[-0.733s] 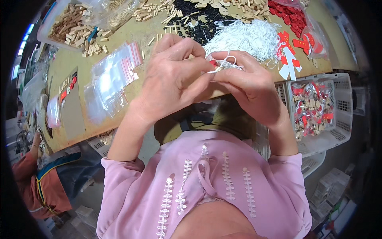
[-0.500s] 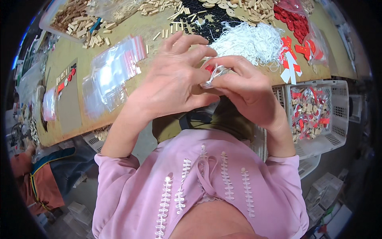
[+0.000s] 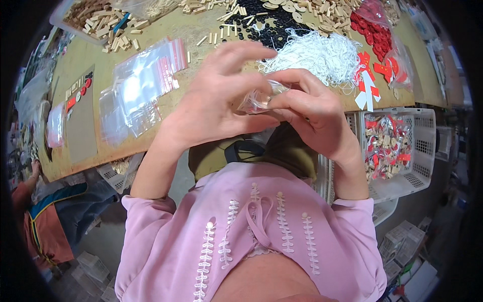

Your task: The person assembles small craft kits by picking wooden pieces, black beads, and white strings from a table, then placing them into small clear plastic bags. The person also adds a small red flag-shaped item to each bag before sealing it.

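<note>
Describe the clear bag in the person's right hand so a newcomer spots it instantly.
Over the near edge of the big yellowish table are the left hand and right hand. Between them, a small, crumpled clear bag is pinched by the right one. Unlike the flat bags lying to the left, it is held off the table.

The single view, a head-worn fisheye, looks steeply down; the pink blouse [image 3: 297, 214] is nearest; left hand [image 3: 214, 98] and right hand [image 3: 318, 110] close beyond; the worktop [image 3: 173, 27] reaches farther off.
</note>
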The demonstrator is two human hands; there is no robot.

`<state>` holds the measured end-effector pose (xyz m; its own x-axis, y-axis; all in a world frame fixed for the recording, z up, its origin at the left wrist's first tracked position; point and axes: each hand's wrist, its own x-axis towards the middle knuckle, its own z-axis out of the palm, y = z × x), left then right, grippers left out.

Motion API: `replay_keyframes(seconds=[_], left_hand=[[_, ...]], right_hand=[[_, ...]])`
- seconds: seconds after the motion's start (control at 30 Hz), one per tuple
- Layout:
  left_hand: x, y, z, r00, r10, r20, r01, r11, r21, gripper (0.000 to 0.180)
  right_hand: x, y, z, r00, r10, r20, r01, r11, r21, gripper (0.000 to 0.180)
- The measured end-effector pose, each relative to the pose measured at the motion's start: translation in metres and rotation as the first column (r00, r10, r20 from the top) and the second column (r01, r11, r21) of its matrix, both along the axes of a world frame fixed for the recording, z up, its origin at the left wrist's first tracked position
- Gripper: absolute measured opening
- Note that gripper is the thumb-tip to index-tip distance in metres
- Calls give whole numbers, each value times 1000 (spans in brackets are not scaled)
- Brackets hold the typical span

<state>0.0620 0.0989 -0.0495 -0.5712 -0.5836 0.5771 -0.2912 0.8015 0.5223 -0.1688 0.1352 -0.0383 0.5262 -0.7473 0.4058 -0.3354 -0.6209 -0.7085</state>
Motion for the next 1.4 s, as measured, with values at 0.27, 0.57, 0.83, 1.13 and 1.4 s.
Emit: replay_keyframes(seconds=[0.27,0.57,0.83,1.13,1.4], left_hand=[[-7,12,1,957,189,220,-154,974,-166,37],[3,9,4,991,131,8,-131,991,3,40],[-1,7,-10,995,103,13,-102,992,-79,45],[-4,7,-14,970,138,-201,-77,956,284,39],[-12,10,-39,924,180,-338,54,813,580,29]], right_hand=[[7,1,-4,999,6,45,-7,1000,12,18],[0,0,-1,1000,-9,-8,9,1000,19,15],[3,2,-7,999,-34,-4,33,999,-23,15],[1,-4,-10,997,-78,10,79,992,-100,15],[-2,-14,-7,987,-160,-25,152,971,-185,14]])
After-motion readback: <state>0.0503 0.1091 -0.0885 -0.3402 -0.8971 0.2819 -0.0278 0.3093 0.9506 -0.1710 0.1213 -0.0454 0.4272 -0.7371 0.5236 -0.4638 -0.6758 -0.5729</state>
